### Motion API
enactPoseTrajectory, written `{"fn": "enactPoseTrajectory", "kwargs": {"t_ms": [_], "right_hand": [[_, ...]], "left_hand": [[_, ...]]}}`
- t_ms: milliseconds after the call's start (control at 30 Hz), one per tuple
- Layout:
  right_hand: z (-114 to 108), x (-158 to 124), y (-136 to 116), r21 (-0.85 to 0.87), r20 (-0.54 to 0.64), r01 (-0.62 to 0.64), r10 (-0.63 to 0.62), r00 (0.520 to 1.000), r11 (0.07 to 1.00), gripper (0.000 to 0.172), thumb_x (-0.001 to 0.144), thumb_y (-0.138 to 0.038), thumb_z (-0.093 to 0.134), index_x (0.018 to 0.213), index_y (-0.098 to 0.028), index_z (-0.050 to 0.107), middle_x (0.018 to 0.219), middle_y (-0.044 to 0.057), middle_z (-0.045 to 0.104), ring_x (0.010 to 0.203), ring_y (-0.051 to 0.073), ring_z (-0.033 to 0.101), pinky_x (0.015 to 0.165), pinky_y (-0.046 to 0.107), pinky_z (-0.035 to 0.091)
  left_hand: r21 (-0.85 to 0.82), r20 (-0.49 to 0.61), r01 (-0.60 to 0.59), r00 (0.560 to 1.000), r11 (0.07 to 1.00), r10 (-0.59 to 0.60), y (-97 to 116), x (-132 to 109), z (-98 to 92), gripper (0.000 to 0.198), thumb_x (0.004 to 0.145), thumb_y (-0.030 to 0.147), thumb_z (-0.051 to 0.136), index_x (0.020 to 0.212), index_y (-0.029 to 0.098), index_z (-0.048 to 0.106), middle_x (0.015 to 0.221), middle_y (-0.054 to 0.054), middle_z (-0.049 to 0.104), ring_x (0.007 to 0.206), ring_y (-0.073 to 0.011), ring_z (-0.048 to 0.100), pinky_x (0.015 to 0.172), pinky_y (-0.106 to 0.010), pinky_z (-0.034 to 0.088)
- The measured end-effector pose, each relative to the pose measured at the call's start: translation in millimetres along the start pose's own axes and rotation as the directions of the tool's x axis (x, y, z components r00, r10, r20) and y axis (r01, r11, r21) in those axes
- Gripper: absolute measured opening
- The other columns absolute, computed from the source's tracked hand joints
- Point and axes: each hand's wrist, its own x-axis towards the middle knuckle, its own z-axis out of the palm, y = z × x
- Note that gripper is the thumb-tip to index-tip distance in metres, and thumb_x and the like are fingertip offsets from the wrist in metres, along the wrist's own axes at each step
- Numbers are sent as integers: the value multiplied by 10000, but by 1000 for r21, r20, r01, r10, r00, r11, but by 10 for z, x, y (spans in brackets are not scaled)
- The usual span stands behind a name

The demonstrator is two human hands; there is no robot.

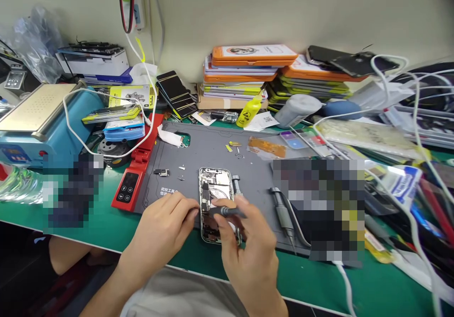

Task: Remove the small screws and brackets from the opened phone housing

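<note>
An opened smartphone (222, 179) lies on the grey work mat (198, 149), its inner parts bare and its lower half partly covered by my right hand. My right hand (250, 246) grips a dark screwdriver (229, 211) between thumb and fingers, held low across the phone and pointing left. The exact spot where its tip meets the phone is hard to make out. At the phone's left edge, my left hand (166, 225) has its thumb and fingers pressed together on the frame. Small loose parts, among them a dark module (161, 172), lie left of the phone.
Right of the phone, a grey-handled screwdriver (283, 214) rests on the mat. A red device (127, 187) borders the mat's left side, near a blue machine (58, 123). Orange boxes (248, 55) are stacked behind. White cables (416, 227) run across the cluttered right side.
</note>
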Motion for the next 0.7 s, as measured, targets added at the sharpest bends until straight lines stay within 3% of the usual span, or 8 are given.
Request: {"fn": "enactPoseTrajectory", "kwargs": {"t_ms": [133,267,333,400,467,567,700], "right_hand": [[-35,70,-19,-91,46,161,-158,986,983,625,1017,8,724,1569,-242,571,1088,67,846,955,195,855,866,296,733],[-62,54,-15,43,107,76,-80,991,996,680,1066,5,491,1695,-251,464,1385,141,794,1276,243,806,1024,412,724],[-63,27,-9,49,100,52,-57,993,997,717,1064,-27,534,1730,-272,428,1499,158,733,1403,271,743,1090,463,705],[-56,5,-5,30,74,50,-52,996,998,781,1045,-23,606,1749,-296,404,1518,153,718,1434,275,722,1115,469,697],[-44,-7,-1,45,87,36,-40,995,998,779,1055,8,542,1753,-305,395,1533,153,708,1441,269,717,1106,466,703],[-20,-20,9,47,64,-1,-2,998,999,757,1081,-43,561,1763,-302,362,1519,179,701,1385,293,751,972,441,753],[16,-37,19,27,-8,-51,51,999,998,862,1035,-70,743,1754,-339,350,1318,128,771,1096,241,846,830,357,770]], "left_hand": [[1,0,4,1000,1000,-4,-1,-5,10,147,1208,216,498,1149,224,633,976,-10,732,848,-217,693,779,-357,556],[-2,4,17,1000,1000,-17,1,-7,6,170,1214,217,475,1160,228,636,990,-15,739,883,-220,711,839,-361,573],[-1,7,21,1000,1000,-21,1,-9,3,177,1216,222,469,1158,228,636,990,-13,739,890,-219,717,858,-362,578],[5,4,20,1000,1000,-20,1,-10,2,177,1217,227,468,1159,228,635,987,-11,740,886,-219,720,850,-362,581],[9,0,15,1000,1000,-15,2,-8,1,177,1219,231,468,1163,228,636,984,-10,741,883,-218,723,833,-359,581],[14,-7,15,1000,1000,-14,1,-6,-3,175,1219,239,477,1160,225,641,978,-12,738,886,-219,728,833,-358,587],[9,1,-4,1000,1000,4,-7,-7,-11,157,1213,267,523,1147,217,656,997,-17,746,898,-219,735,844,-363,597]]}}
